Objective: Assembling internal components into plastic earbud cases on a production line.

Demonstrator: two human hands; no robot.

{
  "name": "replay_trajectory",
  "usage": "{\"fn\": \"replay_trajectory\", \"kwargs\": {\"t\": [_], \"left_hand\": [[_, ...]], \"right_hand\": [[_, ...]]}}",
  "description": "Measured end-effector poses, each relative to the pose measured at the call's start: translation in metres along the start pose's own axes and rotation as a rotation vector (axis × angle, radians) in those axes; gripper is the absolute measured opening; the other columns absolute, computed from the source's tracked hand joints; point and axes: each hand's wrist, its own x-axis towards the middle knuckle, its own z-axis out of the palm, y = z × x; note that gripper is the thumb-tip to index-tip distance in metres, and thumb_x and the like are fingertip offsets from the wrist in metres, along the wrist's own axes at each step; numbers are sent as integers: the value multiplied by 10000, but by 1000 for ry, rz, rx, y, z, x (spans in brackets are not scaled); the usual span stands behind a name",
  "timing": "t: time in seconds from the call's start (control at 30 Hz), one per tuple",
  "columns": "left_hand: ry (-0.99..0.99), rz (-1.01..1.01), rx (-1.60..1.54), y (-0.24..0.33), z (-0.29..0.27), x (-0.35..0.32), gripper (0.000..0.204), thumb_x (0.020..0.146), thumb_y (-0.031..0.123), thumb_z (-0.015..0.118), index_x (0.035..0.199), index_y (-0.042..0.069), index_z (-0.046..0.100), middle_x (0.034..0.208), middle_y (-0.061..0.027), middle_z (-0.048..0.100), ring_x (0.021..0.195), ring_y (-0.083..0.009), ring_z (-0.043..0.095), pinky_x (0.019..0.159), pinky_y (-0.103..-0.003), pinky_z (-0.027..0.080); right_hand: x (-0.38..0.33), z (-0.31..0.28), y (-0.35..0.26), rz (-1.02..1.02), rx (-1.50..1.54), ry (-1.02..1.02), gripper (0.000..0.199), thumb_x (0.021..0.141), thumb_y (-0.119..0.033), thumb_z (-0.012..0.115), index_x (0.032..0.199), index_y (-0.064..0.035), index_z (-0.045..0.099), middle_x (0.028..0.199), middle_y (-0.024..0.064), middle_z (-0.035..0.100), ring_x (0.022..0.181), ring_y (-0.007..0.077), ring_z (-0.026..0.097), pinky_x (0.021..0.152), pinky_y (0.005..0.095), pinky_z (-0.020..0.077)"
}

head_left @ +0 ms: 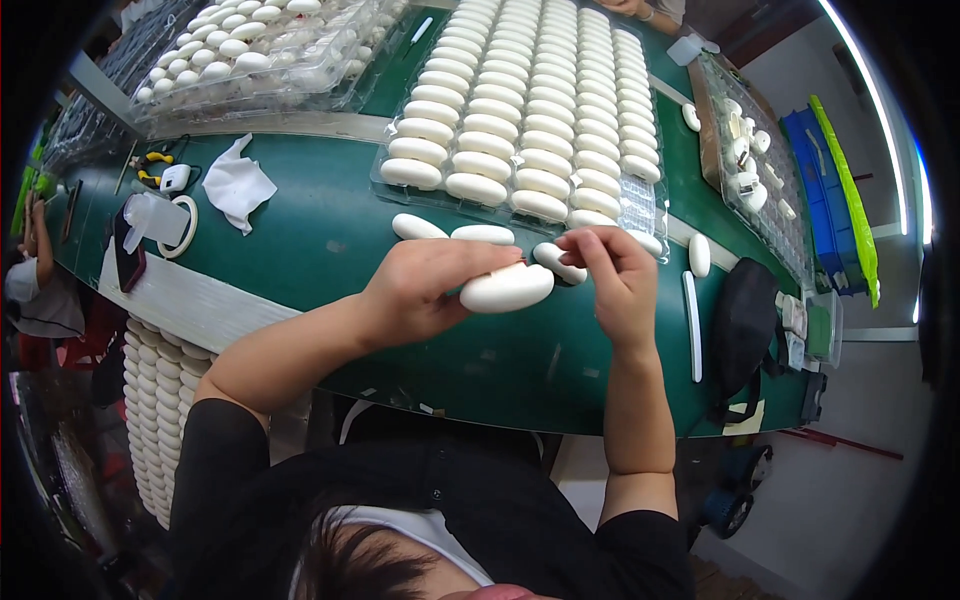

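Observation:
My left hand [412, 288] is closed around a smooth white oval casing [508, 290], held up over the green table [480, 370]. A small red spot shows at the casing's upper edge, beside my fingertips. My right hand [625, 285] is raised just right of it, thumb and fingers pinched together; whatever they hold is too small to make out. Behind that pinch lies another white oval casing [556, 262] with a dark opening, partly covered by my fingers. Two more, a left casing [418, 227] and a middle casing [483, 234], rest on the table.
Beyond my hands stands a clear tray [640, 205] with rows of white casings. More fill stacked trays [250, 65] at far left. A white cloth [238, 185], yellow-handled pliers [150, 170] and a white ring [182, 228] lie left; a white strip [692, 325] and black bag [745, 325] lie right.

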Motion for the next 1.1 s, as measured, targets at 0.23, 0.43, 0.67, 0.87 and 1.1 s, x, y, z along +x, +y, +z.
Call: {"fn": "replay_trajectory", "kwargs": {"t": [0.23, 0.43, 0.67, 0.87, 1.1], "left_hand": [[-42, 208, 305, -7, -4, -7, 361, 748, 19, 594, 1097, -72, 595, 1033, -195, 658, 899, -272, 676, 731, -334, 554], [-39, 142, 313, -10, 8, -8, 360, 729, 27, 638, 1079, -53, 616, 990, -167, 671, 860, -267, 680, 703, -329, 552], [-170, -643, -486, -4, 20, -10, 279, 813, 111, 722, 1060, 15, 635, 826, -37, 659, 715, -63, 588, 632, -233, 484], [-223, -528, -457, 3, 14, -7, 300, 798, 82, 722, 1073, 14, 627, 843, -42, 667, 720, -79, 605, 656, -244, 498], [-222, -405, -337, 13, 9, -9, 389, 706, 95, 782, 1062, 14, 646, 893, -131, 680, 801, -249, 679, 682, -301, 521]], "right_hand": [[-7, 9, -4, -678, -293, -62, 366, 692, 14, 691, 1049, -13, 613, 1033, 140, 633, 871, 241, 613, 772, 307, 489], [-14, 22, 13, -768, -458, -101, 442, 627, -60, 782, 1043, -40, 632, 1069, 135, 617, 920, 275, 601, 788, 355, 487], [-20, 16, 20, -11, 175, -131, 319, 880, -141, 648, 1154, 9, 587, 939, 59, 624, 865, 110, 571, 785, 255, 458], [-26, 13, 10, -94, 200, -130, 347, 955, -253, 541, 1120, 49, 581, 1040, 94, 623, 890, 116, 573, 825, 250, 446], [-32, 8, 3, -335, 52, -142, 252, 876, -159, 635, 1034, 37, 630, 927, 133, 658, 832, 197, 626, 755, 288, 478]]}}
